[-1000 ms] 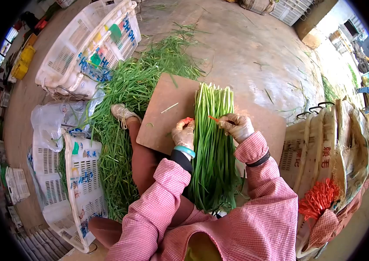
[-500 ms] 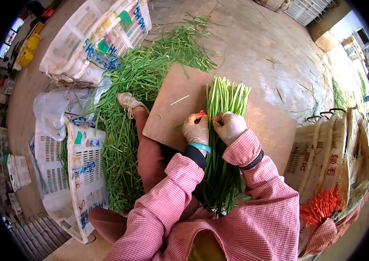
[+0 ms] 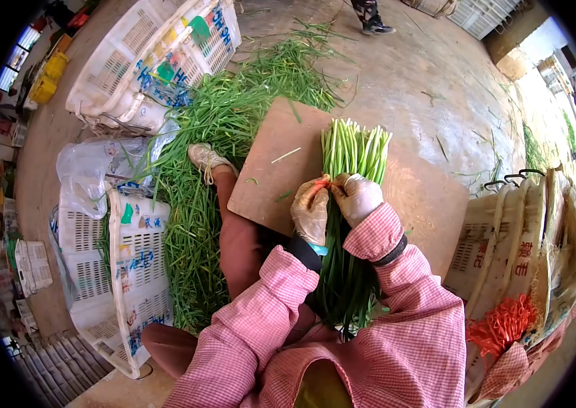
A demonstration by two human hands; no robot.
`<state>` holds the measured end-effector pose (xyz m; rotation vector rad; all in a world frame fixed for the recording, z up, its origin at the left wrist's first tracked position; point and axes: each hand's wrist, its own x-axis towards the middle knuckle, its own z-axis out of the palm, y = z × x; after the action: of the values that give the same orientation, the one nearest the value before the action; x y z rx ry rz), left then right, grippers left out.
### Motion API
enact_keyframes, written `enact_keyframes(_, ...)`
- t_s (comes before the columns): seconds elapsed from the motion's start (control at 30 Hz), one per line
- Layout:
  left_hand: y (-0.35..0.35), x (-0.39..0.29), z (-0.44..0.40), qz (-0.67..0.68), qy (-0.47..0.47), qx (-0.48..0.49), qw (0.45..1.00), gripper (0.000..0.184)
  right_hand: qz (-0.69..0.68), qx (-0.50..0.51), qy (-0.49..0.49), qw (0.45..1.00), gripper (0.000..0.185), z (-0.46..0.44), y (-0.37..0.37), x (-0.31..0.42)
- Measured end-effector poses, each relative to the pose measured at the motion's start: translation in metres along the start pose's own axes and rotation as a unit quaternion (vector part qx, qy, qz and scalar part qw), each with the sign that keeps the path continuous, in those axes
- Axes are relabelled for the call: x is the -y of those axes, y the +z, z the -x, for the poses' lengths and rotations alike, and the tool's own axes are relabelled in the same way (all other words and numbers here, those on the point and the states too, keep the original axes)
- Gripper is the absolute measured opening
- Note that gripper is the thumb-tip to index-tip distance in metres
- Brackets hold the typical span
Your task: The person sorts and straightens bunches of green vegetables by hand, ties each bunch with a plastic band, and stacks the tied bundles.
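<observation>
Note closed pinch grip of left hand [image 3: 310, 211] and right hand [image 3: 360, 200] on red tie [image 3: 321, 183], over green bundle [image 3: 343, 265] lying on board [image 3: 267, 183]. Draw tie snug, evenly (underside hidden, cannot tell if looped); avoid crushing stalks [image 3: 356, 151].

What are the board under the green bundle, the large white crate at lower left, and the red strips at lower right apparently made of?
Board: perhaps wood or fibreboard, matte; flat brown face.
White crate: probably moulded plastic, smooth; regular slots.
Red strips: likely thin plastic, slightly shiny; bright, crinkled tangle.
</observation>
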<state>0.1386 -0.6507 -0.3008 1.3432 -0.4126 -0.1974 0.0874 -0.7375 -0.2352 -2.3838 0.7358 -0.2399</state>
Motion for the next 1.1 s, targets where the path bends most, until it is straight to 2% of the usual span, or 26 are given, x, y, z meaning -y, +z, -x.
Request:
enact_keyframes(0.07,0.001,-0.006,-0.002,0.051,-0.128,0.001,0.990,0.010,-0.001,-0.006,-0.002,1.000,0.013,0.001,0.001,-0.001)
enact_keyframes(0.13,-0.001,0.000,-0.006,0.050,-0.165,0.007,0.985,0.008,-0.008,-0.002,-0.002,1.000,0.014,0.002,0.001,0.000)
enact_keyframes(0.17,-0.001,-0.004,-0.007,0.062,-0.160,0.013,0.985,0.007,-0.027,0.028,0.019,0.999,0.023,0.003,-0.002,-0.004)
enact_keyframes(0.2,-0.001,-0.008,-0.009,0.075,-0.154,0.018,0.985,0.006,-0.025,0.024,0.018,0.999,0.023,0.007,-0.006,-0.007)
enact_keyframes(0.27,-0.004,-0.016,-0.011,0.061,-0.124,0.033,0.990,0.006,-0.132,-0.222,0.096,0.961,0.045,0.026,-0.018,-0.014)
enact_keyframes(0.33,-0.001,-0.023,-0.012,0.047,-0.095,0.050,0.993,0.006,-0.310,-0.202,0.149,0.917,0.065,0.033,0.004,-0.038)
enact_keyframes(0.37,0.003,-0.026,-0.012,-0.086,0.050,0.084,0.991,0.007,-0.516,-0.199,0.210,0.806,0.060,0.028,0.019,-0.032)
enact_keyframes(0.4,0.007,-0.029,-0.010,-0.216,0.192,0.116,0.950,0.008,-0.693,-0.186,0.259,0.646,0.058,0.024,0.034,-0.027)
enact_keyframes(0.43,0.016,-0.041,-0.008,-0.235,0.227,0.135,0.936,0.011,-0.830,-0.161,0.292,0.448,0.058,0.024,0.049,-0.032)
enact_keyframes(0.47,0.020,-0.051,-0.007,-0.238,0.250,0.146,0.927,0.012,-0.743,-0.172,0.244,0.599,0.057,0.021,0.057,-0.033)
enact_keyframes(0.53,0.021,-0.052,-0.007,-0.180,0.226,0.191,0.938,0.011,-0.754,-0.165,0.330,0.543,0.054,0.025,0.042,-0.018)
enact_keyframes(0.57,0.018,-0.041,-0.007,-0.159,0.196,0.208,0.945,0.011,-0.842,-0.071,0.319,0.428,0.054,0.024,0.049,-0.038)
enact_keyframes(0.6,0.011,-0.030,-0.011,-0.189,0.203,0.236,0.931,0.012,-0.753,0.034,0.409,0.514,0.050,0.023,0.044,-0.064)
enact_keyframes(0.63,0.005,-0.018,-0.013,-0.215,0.230,0.248,0.916,0.012,-0.448,0.099,0.352,0.816,0.050,0.024,-0.001,-0.055)
enact_keyframes(0.67,0.000,-0.010,-0.012,-0.242,0.253,0.261,0.900,0.012,-0.057,0.143,0.231,0.961,0.050,0.023,-0.046,-0.036)
enact_keyframes(0.73,0.001,-0.015,-0.006,-0.256,0.245,0.264,0.897,0.013,-0.254,-0.008,0.202,0.946,0.047,-0.012,-0.068,-0.038)
enact_keyframes(0.8,0.005,-0.016,-0.005,-0.289,0.266,0.257,0.883,0.015,-0.126,-0.027,0.178,0.975,0.038,-0.056,-0.062,-0.043)
enact_keyframes(0.87,0.005,-0.009,-0.004,-0.299,0.271,0.252,0.880,0.017,-0.070,0.051,0.215,0.973,0.036,-0.090,-0.049,-0.033)
enact_keyframes(0.9,0.005,-0.008,-0.004,-0.307,0.272,0.252,0.877,0.017,0.027,0.089,0.169,0.981,0.030,-0.121,-0.003,-0.102)
enact_keyframes(0.93,0.004,-0.006,-0.004,-0.316,0.270,0.252,0.874,0.018,0.027,0.093,0.165,0.982,0.030,-0.131,-0.007,-0.093)
enact_keyframes(1.0,0.004,-0.002,-0.004,-0.318,0.274,0.250,0.873,0.018,0.241,0.226,0.146,0.932,0.020,-0.141,-0.027,-0.062)
enact_keyframes(1.03,0.005,-0.002,-0.003,-0.320,0.273,0.247,0.873,0.018,0.218,0.165,0.112,0.955,0.017,-0.138,-0.031,-0.061)
enact_keyframes(1.07,0.006,-0.003,-0.002,-0.321,0.273,0.244,0.873,0.019,0.220,0.167,0.112,0.955,0.017,-0.141,-0.034,-0.066)
enact_keyframes(1.1,0.006,-0.004,-0.002,-0.329,0.270,0.249,0.870,0.018,0.023,0.056,0.190,0.980,0.017,-0.147,-0.039,-0.071)
